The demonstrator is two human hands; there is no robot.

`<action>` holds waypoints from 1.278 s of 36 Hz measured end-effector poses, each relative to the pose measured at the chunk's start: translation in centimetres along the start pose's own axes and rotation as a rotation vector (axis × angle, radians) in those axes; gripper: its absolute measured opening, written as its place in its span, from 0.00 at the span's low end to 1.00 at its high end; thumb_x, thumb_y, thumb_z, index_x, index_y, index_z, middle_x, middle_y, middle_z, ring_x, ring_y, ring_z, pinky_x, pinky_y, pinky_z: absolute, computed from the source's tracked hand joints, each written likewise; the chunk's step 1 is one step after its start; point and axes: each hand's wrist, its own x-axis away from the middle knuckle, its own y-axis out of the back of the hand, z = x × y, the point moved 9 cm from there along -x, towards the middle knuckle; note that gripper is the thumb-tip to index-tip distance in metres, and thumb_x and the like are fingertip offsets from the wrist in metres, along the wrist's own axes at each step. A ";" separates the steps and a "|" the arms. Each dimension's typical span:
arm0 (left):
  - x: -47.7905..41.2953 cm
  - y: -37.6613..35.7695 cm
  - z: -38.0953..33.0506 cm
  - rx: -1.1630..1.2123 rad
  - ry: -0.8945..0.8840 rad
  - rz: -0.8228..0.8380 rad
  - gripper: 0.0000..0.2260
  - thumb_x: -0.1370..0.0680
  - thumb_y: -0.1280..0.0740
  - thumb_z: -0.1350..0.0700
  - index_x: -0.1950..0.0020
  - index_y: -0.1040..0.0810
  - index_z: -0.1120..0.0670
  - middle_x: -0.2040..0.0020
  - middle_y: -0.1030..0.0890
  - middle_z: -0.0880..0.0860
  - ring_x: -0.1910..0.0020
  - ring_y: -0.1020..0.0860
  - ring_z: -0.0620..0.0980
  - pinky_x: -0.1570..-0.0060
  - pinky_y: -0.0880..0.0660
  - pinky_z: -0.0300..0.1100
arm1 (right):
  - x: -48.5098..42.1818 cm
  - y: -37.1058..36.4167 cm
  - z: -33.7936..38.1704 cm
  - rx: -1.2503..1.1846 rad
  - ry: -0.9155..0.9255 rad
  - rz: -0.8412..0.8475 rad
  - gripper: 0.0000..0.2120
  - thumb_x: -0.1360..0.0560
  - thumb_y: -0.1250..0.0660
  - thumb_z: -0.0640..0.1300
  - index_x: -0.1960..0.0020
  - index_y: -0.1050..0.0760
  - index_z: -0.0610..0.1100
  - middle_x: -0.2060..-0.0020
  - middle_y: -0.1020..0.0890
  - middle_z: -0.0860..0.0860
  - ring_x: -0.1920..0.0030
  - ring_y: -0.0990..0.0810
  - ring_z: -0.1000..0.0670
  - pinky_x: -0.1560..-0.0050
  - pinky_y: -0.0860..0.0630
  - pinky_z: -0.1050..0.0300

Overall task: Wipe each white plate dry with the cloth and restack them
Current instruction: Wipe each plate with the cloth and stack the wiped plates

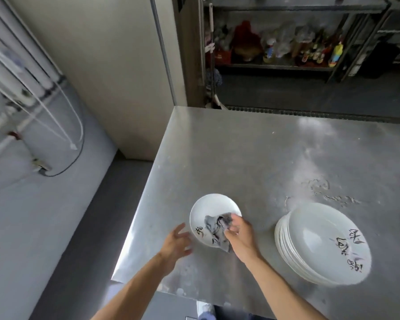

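A small white plate (211, 205) with black brush marks sits on the steel table (240, 146) near its left edge. My right hand (241, 236) grips a crumpled grey cloth (217, 225) and presses it into the plate. My left hand (177, 242) hovers just left of the plate's rim, fingers spread and holding nothing; it looks blurred. To the right lies a stack of several larger white plates (319, 241), the top one marked with black characters.
The table's left edge drops to a grey floor (56, 227). Pipes and a cable run along the left wall (21, 93). A dark shelf with bottles (286, 49) stands beyond the table's far edge. Water marks (321, 188) lie behind the stack.
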 end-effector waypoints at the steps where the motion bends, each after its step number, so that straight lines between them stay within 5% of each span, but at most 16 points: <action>1: 0.0 -0.1 -0.1 0.021 -0.001 0.001 0.42 0.37 0.31 0.64 0.21 0.35 0.57 0.38 0.24 0.62 0.46 0.24 0.60 0.44 0.24 0.55 | -0.2 -0.3 0.0 0.072 0.020 0.005 0.23 0.24 0.32 0.33 0.29 0.28 0.39 0.37 0.25 0.42 0.39 0.23 0.47 0.41 0.28 0.65; 6: -1.4 -0.6 -0.5 0.044 -0.004 0.000 0.42 0.37 0.33 0.64 0.21 0.37 0.58 0.39 0.22 0.62 0.45 0.24 0.59 0.43 0.24 0.53 | -1.3 -0.9 -1.1 0.398 0.069 0.013 0.31 0.24 0.30 0.45 0.24 0.33 0.47 0.31 0.33 0.46 0.28 0.36 0.47 0.29 0.35 0.55; 8: -2.0 -1.0 -0.7 0.033 -0.007 -0.007 0.38 0.32 0.30 0.69 0.22 0.35 0.60 0.41 0.22 0.62 0.45 0.24 0.59 0.48 0.23 0.49 | -1.9 -1.1 -2.0 0.415 0.038 0.049 0.33 0.23 0.31 0.47 0.21 0.38 0.49 0.31 0.34 0.45 0.28 0.35 0.45 0.30 0.34 0.54; 11: -3.1 -1.5 -1.0 -0.033 -0.018 -0.014 0.25 0.20 0.38 0.75 0.24 0.30 0.62 0.40 0.19 0.66 0.46 0.20 0.61 0.46 0.20 0.54 | -2.6 -1.3 -2.9 0.363 0.005 0.098 0.35 0.22 0.32 0.47 0.19 0.43 0.50 0.34 0.32 0.44 0.32 0.31 0.43 0.33 0.31 0.54; 14: -3.7 -1.8 -1.2 -0.067 -0.017 -0.049 0.22 0.19 0.40 0.76 0.27 0.28 0.63 0.37 0.19 0.69 0.42 0.18 0.67 0.36 0.23 0.64 | -3.1 -1.1 -3.2 0.298 0.002 0.099 0.34 0.23 0.32 0.46 0.20 0.42 0.53 0.34 0.32 0.46 0.34 0.28 0.47 0.41 0.31 0.62; 17: -4.1 -2.0 -1.2 -0.048 -0.003 -0.069 0.21 0.20 0.39 0.76 0.28 0.29 0.64 0.37 0.20 0.70 0.39 0.19 0.71 0.37 0.23 0.66 | -4.0 -0.5 -3.2 0.267 0.004 0.073 0.33 0.23 0.30 0.45 0.21 0.38 0.53 0.35 0.30 0.46 0.35 0.27 0.48 0.45 0.35 0.66; 23: -3.4 -2.5 -1.1 0.031 -0.008 -0.010 0.24 0.25 0.33 0.73 0.30 0.31 0.61 0.38 0.19 0.70 0.49 0.16 0.66 0.42 0.18 0.63 | -4.8 0.8 -2.5 0.237 0.042 0.034 0.30 0.24 0.29 0.48 0.25 0.34 0.57 0.43 0.32 0.52 0.43 0.26 0.52 0.44 0.33 0.66; 26: -2.7 -2.8 -1.6 0.074 -0.043 0.027 0.29 0.33 0.31 0.65 0.31 0.30 0.60 0.41 0.17 0.67 0.51 0.15 0.63 0.52 0.15 0.56 | -4.1 1.6 -0.5 0.319 0.186 -0.008 0.30 0.25 0.28 0.44 0.26 0.31 0.57 0.45 0.32 0.55 0.39 0.28 0.49 0.39 0.32 0.62; 29: -1.7 -2.9 -2.2 0.106 -0.083 0.057 0.28 0.32 0.31 0.64 0.32 0.29 0.59 0.43 0.15 0.65 0.50 0.14 0.63 0.53 0.16 0.52 | -2.8 2.5 3.4 0.513 0.415 -0.148 0.34 0.31 0.25 0.38 0.28 0.26 0.55 0.32 0.31 0.43 0.32 0.31 0.39 0.32 0.31 0.46; 34: 0.9 -4.0 -4.0 0.077 -0.164 0.119 0.25 0.30 0.32 0.63 0.33 0.28 0.57 0.43 0.15 0.64 0.46 0.15 0.65 0.51 0.15 0.52 | -0.4 0.7 9.3 0.515 0.696 -0.092 0.28 0.25 0.31 0.33 0.29 0.25 0.54 0.24 0.34 0.47 0.27 0.32 0.48 0.30 0.29 0.53; 37: 2.5 -4.5 -5.1 0.030 -0.231 0.151 0.21 0.25 0.33 0.66 0.33 0.28 0.57 0.43 0.15 0.64 0.45 0.16 0.68 0.43 0.17 0.58 | 1.4 -1.3 12.7 0.490 0.824 -0.005 0.25 0.26 0.33 0.32 0.33 0.22 0.50 0.30 0.26 0.50 0.31 0.26 0.49 0.35 0.24 0.50; 41: 4.2 -3.6 -5.9 0.083 -0.282 0.133 0.18 0.22 0.38 0.71 0.32 0.30 0.61 0.45 0.16 0.67 0.51 0.15 0.63 0.45 0.16 0.57 | 4.4 -3.4 15.5 0.518 1.037 0.084 0.15 0.24 0.35 0.37 0.40 0.18 0.45 0.40 0.20 0.48 0.34 0.26 0.48 0.26 0.35 0.48; 46: 5.2 -0.6 -6.3 0.159 -0.312 0.066 0.17 0.19 0.40 0.73 0.32 0.29 0.62 0.45 0.17 0.71 0.51 0.15 0.63 0.53 0.16 0.48 | 5.6 -4.7 14.5 0.675 1.023 0.261 0.19 0.18 0.42 0.50 0.28 0.27 0.51 0.26 0.30 0.52 0.23 0.38 0.50 0.20 0.52 0.55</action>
